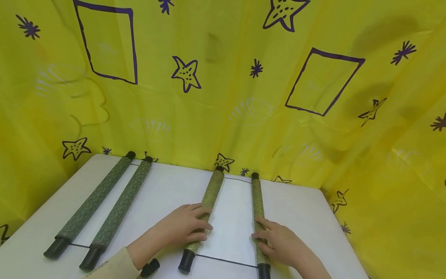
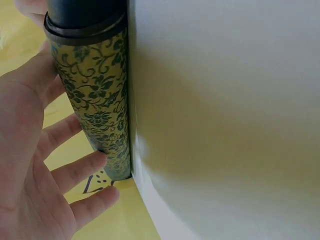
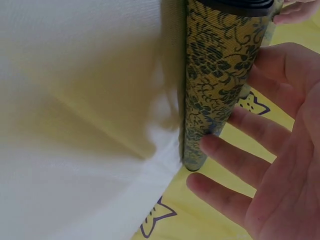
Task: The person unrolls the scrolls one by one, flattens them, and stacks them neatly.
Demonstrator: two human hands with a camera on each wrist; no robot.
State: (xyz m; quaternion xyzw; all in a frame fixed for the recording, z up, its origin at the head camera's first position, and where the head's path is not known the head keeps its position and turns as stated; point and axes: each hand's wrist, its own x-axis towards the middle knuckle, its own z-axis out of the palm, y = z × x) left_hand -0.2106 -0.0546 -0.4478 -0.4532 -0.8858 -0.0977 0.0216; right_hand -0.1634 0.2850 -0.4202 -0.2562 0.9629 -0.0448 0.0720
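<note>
Two slim gold-green scroll rolls with a dark floral pattern and black end knobs lie on the white table. My left hand (image 1: 193, 224) rests its fingers against the left gold roll (image 1: 213, 190). On the right gold roll (image 1: 258, 197), my right hand (image 1: 278, 238) lays spread fingers along its side. In the left wrist view the fingers of the left hand (image 2: 45, 165) are loosely extended beside the patterned roll (image 2: 97, 95). The right wrist view shows the right hand (image 3: 280, 150) likewise, fingertips at its roll (image 3: 215, 65). Thin dark cords (image 1: 226, 261) run between the two rolls' ends.
To the left lie two darker green rolls, one outer (image 1: 95, 197) and one inner (image 1: 123, 201), also with black knobs. Another black knob (image 1: 150, 268) shows by the left sleeve (image 1: 115, 267). A yellow curtain (image 1: 223, 97) with drawn stars borders the white table (image 1: 299, 209).
</note>
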